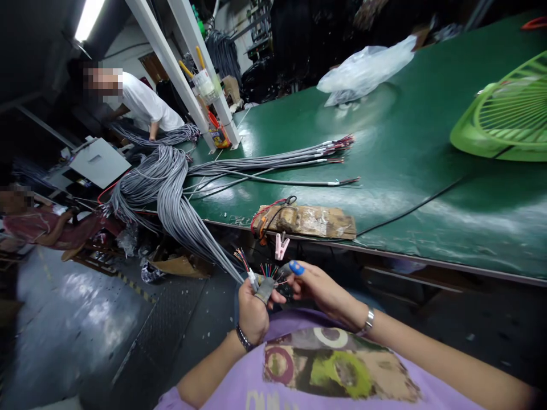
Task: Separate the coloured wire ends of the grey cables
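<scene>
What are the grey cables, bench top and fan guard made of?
Grey cables: flexible plastic jacket, matte, likely PVC; they drape and bend.
Bench top: green mat, glossy; rubber or vinyl, light glares on it.
Fan guard: moulded plastic, uniform lime green ribs.

One head-worn camera, aimed forward and down, rolled to one side.

The view looks from the person's head over a purple shirt at the bottom edge. The left hand and right hand sit close under the lens, low and just left of centre. The green desk slants across the right and upper middle, its front edge just beyond the hands. A grey cable leads from the left hand up to it. The floor and a person in white lie well off to the left, and the wide lens bends the frame's edges.
</scene>
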`<state>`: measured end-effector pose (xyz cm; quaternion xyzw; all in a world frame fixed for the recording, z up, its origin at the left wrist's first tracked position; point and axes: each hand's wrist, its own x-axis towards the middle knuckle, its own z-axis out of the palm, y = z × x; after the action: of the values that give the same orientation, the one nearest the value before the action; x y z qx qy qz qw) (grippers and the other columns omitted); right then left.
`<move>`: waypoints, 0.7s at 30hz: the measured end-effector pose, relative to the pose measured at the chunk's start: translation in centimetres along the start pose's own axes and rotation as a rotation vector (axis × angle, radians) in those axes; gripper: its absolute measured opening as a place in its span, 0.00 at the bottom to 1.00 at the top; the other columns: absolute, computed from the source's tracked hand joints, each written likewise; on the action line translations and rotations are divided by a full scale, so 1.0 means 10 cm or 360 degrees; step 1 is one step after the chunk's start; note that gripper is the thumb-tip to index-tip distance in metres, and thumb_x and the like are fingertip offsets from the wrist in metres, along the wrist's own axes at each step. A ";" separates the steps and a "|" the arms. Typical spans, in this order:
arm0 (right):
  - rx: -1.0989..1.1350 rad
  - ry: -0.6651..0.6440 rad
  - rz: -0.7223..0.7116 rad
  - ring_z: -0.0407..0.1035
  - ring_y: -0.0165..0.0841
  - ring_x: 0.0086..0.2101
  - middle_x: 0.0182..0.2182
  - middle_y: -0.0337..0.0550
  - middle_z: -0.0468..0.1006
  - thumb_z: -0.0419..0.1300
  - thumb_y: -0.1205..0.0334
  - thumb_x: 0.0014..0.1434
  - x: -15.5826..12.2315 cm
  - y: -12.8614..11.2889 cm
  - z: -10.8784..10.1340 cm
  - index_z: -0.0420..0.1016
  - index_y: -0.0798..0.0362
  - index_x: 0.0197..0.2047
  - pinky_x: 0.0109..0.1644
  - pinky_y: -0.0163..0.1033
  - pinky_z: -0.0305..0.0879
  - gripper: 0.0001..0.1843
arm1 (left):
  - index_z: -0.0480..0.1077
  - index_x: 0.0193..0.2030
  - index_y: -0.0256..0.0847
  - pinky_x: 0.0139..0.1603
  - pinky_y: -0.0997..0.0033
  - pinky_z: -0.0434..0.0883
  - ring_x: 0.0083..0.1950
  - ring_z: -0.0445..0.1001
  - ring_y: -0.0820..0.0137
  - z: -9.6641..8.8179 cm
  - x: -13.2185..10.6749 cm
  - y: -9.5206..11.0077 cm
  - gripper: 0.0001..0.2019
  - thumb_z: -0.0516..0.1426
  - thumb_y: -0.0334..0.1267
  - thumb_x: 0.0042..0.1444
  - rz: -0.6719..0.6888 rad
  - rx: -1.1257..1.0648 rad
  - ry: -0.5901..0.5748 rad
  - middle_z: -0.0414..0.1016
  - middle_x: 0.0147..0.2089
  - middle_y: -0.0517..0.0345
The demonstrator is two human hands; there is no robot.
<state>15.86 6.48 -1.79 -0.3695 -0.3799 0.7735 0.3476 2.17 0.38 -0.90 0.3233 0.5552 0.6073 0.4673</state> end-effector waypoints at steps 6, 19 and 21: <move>-0.0134 -0.0320 -0.0016 0.61 0.24 0.21 0.19 0.34 0.68 0.62 0.45 0.49 0.01 -0.05 0.14 0.68 0.55 0.31 0.25 0.31 0.55 0.20 | 0.65 0.24 0.38 0.18 0.78 0.56 0.20 0.70 0.73 -0.01 0.01 -0.05 0.11 0.60 0.41 0.49 0.0021 0.0005 -0.0064 0.70 0.16 0.61; -0.0120 -0.0211 -0.0143 0.62 0.26 0.21 0.18 0.36 0.71 0.66 0.47 0.44 0.01 0.02 0.16 0.66 0.55 0.27 0.25 0.33 0.53 0.20 | 0.66 0.26 0.37 0.18 0.79 0.57 0.20 0.71 0.73 -0.03 0.03 -0.08 0.09 0.60 0.39 0.50 0.0038 -0.0047 -0.0003 0.70 0.17 0.62; -0.0106 -0.0250 -0.0145 0.62 0.26 0.22 0.20 0.37 0.73 0.66 0.49 0.45 -0.01 0.05 0.13 0.66 0.55 0.27 0.26 0.33 0.53 0.19 | 0.66 0.26 0.37 0.18 0.79 0.57 0.20 0.71 0.73 -0.02 0.03 -0.07 0.09 0.60 0.39 0.49 0.0020 -0.0079 0.0024 0.70 0.17 0.62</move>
<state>14.65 5.77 -1.57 -0.3013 -0.4480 0.7704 0.3390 2.00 0.56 -1.66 0.3105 0.5415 0.6262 0.4672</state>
